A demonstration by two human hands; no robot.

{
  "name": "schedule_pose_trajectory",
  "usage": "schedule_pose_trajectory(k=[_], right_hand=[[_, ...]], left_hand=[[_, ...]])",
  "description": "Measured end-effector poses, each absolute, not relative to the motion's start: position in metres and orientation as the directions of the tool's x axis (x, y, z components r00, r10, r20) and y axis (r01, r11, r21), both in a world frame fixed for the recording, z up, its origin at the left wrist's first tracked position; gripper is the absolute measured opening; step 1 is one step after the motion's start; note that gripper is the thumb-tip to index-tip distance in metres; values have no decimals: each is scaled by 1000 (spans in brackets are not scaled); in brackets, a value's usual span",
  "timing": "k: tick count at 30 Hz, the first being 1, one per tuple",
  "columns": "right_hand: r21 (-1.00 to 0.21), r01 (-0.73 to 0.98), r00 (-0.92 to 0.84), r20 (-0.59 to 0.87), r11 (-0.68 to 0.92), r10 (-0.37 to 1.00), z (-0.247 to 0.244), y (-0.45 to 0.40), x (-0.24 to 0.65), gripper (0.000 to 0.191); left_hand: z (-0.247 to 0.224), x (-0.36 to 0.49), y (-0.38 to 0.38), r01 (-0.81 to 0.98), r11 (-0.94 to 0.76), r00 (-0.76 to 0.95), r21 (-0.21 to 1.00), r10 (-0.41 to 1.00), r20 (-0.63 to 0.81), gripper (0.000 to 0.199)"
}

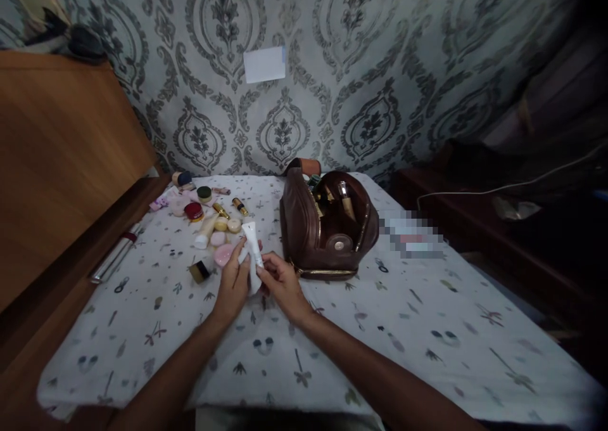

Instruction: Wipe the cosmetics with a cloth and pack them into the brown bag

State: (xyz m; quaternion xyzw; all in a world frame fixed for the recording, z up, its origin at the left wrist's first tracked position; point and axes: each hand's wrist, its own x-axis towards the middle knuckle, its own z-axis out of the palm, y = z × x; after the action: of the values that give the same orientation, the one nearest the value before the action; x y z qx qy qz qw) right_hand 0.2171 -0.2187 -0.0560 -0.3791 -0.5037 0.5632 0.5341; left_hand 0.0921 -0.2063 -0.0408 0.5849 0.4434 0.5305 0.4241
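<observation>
Both hands meet over the table, left of the brown makeup bag (304, 228). A white squeeze tube (250, 233) stands up between them, its flat end at the top. My left hand (234, 282) is closed round it from the left. From the other side, the fingers of my right hand (284, 285) pinch the tube. Something white and thin (255, 283) shows below, between the hands; whether it is a tissue I cannot tell. The bag gapes wide, with a bottle (346, 201) inside. Just beyond my left hand lies a pink round container (223, 255).
Left of the bag lie a black-and-gold box (199, 271), a cream tube (206, 233), a red jar (194, 212), a dark-lidded jar (204, 194) and several small cosmetics. A patterned white cloth (332, 355) covers the table. A wooden cabinet (57, 165) stands at left.
</observation>
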Motion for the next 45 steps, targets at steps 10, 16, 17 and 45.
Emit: schedule_pose_trajectory(k=[10, 16, 17, 45], right_hand=[[-960, 123, -193, 225, 251, 955, -60, -227, 215, 10], [-992, -26, -296, 128, 125, 947, -59, -232, 209, 26], [-993, -106, -350, 79, 45, 934, -58, -233, 208, 32], [-970, 68, -54, 229, 232, 972, -63, -231, 212, 24]], left_hand=[[-20, 84, -199, -57, -261, -183, 964, 952, 247, 39], [-11, 83, -198, -177, -225, -227, 958, 957, 182, 24], [-10, 83, -197, -208, -221, -244, 953, 955, 168, 25], [-30, 94, -207, 78, -67, 84, 995, 995, 60, 46]])
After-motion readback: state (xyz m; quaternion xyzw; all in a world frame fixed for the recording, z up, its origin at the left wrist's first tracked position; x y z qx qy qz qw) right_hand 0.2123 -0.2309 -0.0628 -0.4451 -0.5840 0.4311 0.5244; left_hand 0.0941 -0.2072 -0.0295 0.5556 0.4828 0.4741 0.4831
